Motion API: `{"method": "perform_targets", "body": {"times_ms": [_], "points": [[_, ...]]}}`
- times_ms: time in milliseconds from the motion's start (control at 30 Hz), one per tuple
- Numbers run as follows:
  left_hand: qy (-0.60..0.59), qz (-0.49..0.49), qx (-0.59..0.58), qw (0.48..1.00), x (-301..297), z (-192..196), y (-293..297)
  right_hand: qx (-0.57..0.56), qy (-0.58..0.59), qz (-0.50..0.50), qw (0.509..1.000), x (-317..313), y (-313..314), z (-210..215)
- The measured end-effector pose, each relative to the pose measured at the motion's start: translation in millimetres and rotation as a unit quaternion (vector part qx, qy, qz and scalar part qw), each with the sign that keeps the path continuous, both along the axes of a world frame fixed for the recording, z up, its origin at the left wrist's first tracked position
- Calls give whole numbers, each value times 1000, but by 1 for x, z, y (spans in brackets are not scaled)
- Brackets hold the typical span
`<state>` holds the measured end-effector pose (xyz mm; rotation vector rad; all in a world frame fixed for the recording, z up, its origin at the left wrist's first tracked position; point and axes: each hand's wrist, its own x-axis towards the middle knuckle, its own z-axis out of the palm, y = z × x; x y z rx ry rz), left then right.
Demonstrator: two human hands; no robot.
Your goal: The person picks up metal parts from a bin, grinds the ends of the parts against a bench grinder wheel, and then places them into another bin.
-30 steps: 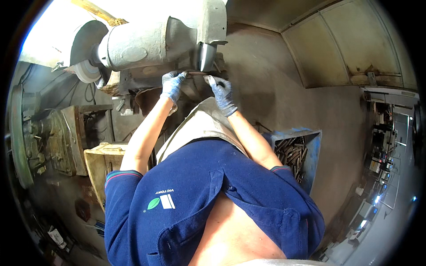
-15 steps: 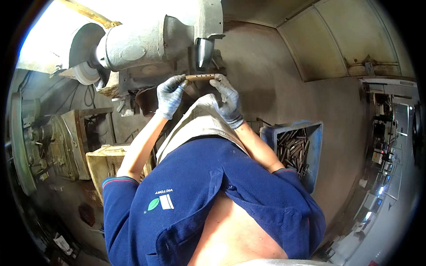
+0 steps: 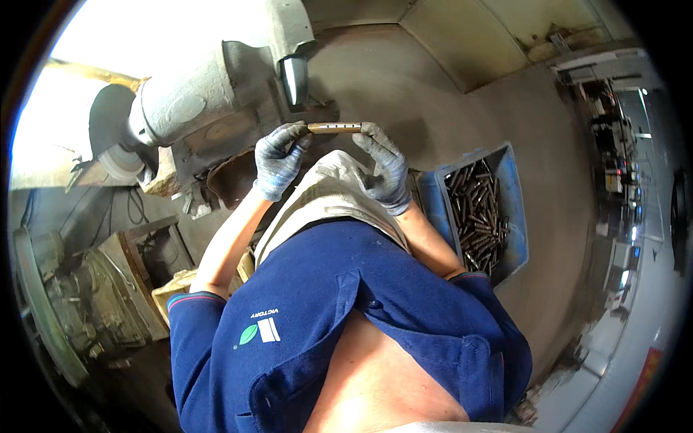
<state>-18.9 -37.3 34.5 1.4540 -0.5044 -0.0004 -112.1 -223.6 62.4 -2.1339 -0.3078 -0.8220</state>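
A short, brownish, slotted metal bar (image 3: 334, 128) spans the gap between my gloved hands, roughly level, with a row of dark slots along its bright face. My left hand (image 3: 278, 160) pinches its left end between thumb and fingers. At the other end, the fingertips of my right hand (image 3: 386, 166) close on the bar, the thumb underneath. Both gloves are grey-blue and dirty at the fingers. Just beyond the bar stands a grey bench grinder (image 3: 191, 97), with a shiny metal guard (image 3: 294, 79) hanging from its near right end; the bar is apart from it.
To my right sits a blue plastic crate (image 3: 514, 252) piled with several dark metal pieces (image 3: 476, 216). A pale wheel (image 3: 121, 163) shows at the grinder's left end. Old machinery (image 3: 119, 289) and a pale yellowish container (image 3: 173, 287) stand at my left. A light cloth covers my lap.
My view has turned toward the right, so the grinder sits farther left and more of the blue crate shows. The bar stays between both hands, its slotted face now catching more light.
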Motion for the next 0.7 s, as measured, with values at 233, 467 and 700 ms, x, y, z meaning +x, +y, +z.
{"method": "perform_targets", "body": {"times_ms": [233,467,700], "points": [[81,-98,102,987,1,-28,10,16,47,-175,983,-59,-26,-8],[164,-147,91,971,-14,-72,56,-16,56,-446,893,-186,-107,-25],[287,72,79,952,-31,-52,113,10,211,-452,867,-169,-160,-41]]}}
